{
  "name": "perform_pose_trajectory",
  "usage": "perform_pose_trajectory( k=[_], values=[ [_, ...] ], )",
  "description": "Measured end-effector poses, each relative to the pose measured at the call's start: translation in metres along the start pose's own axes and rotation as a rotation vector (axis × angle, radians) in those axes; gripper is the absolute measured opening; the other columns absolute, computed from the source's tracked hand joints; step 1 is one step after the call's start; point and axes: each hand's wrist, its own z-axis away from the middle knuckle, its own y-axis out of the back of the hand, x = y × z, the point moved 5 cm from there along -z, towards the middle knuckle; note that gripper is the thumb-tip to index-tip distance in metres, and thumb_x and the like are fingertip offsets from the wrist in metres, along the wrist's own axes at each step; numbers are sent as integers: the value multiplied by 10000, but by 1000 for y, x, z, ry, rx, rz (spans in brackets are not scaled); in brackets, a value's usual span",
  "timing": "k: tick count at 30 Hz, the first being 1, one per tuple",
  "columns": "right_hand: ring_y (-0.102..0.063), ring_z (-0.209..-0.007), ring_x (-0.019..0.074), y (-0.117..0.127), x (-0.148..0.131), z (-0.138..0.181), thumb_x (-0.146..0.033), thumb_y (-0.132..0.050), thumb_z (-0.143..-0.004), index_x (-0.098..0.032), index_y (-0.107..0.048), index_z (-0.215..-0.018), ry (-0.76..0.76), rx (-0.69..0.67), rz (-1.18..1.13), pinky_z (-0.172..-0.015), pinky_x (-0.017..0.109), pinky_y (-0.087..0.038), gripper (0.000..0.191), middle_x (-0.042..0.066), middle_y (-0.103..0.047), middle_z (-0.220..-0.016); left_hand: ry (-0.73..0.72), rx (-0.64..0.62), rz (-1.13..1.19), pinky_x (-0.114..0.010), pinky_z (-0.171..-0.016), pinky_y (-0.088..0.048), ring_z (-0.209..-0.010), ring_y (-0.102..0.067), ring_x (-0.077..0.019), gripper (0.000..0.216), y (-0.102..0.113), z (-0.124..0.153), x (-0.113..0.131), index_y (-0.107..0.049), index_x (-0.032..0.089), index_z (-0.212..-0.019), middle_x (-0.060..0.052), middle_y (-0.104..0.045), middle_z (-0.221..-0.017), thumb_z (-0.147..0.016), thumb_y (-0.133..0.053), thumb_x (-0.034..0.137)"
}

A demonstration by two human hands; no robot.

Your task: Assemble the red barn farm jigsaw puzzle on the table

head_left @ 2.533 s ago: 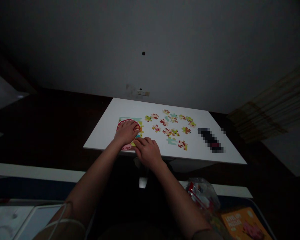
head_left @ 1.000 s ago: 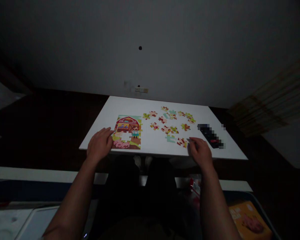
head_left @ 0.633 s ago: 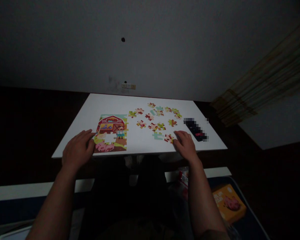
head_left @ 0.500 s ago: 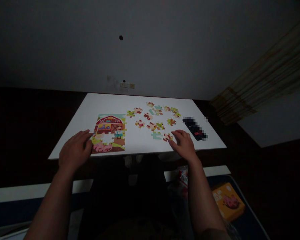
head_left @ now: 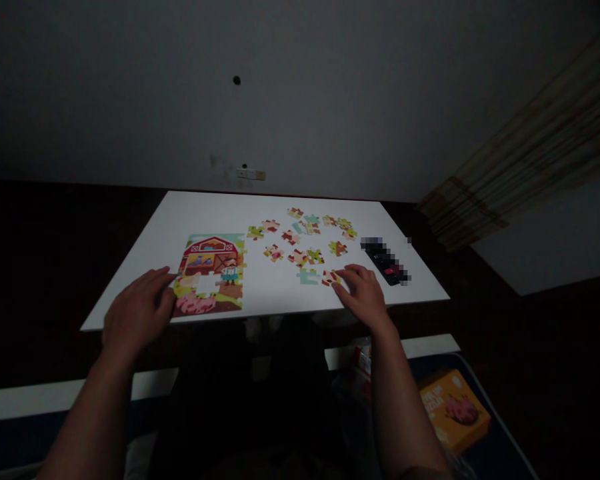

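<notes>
A partly assembled jigsaw puzzle (head_left: 213, 247) of a red barn and a farmer lies at the table's left front, with a white gap low in its middle. My left hand (head_left: 136, 305) rests along its left edge, fingers stretched and thumb apart, holding nothing. Near the front edge, the thumb and index finger of my right hand (head_left: 363, 293) pinch the right side of a red-and-cream puzzle piece (head_left: 329, 278), which lies on the table. Just left of that sits a pale blue puzzle piece (head_left: 309, 277). Several loose pieces (head_left: 314, 256) are scattered farther back.
A dark, partly pixelated object (head_left: 385, 261) lies on the right of the white table (head_left: 205, 210). Below, beside my right forearm, are a yellow puzzle box (head_left: 455, 408) and a clear plastic bag (head_left: 363, 360). A wall (head_left: 300, 120) stands behind the table, with a curtain at right.
The view has shifted slightly, moving the table a little left and down in the picture. Both hands and the pieces keep nearly the same places on the table.
</notes>
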Motion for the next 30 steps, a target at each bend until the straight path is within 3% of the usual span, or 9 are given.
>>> perform_pose_trajectory(
  k=[11, 22, 30],
  values=[
    [-648, -1244, 398, 1, -1, 0, -471, -663, -1015, -354, -808, -1289, -19, -2, -40, -1036, 609, -583, 332, 119, -704, -1373, -22, 49, 19, -644, -1258, -475, -1478, -585, -432, 512, -1, -1, 0, -733, 266, -1363, -98, -703, -1524, -965, -486, 472],
    [-660, -1240, 383, 2, -2, 0, -464, -660, -1021, -334, -815, -1278, 6, 10, -40, -1079, 596, -575, 327, 123, -710, -1368, -33, 37, -11, -610, -1277, -467, -1496, -582, -403, 532, -3, -1, -3, -725, 212, -1377, -150, -681, -1544, -996, -446, 457],
    [-655, -1246, 399, 1, -2, 0, -486, -650, -1032, -323, -817, -1277, 5, 17, -37, -1064, 620, -580, 339, 136, -706, -1371, -30, 37, 7, -588, -1287, -461, -1503, -576, -394, 511, -3, -1, -4, -748, 240, -1363, -121, -675, -1558, -994, -473, 464]
  ],
)
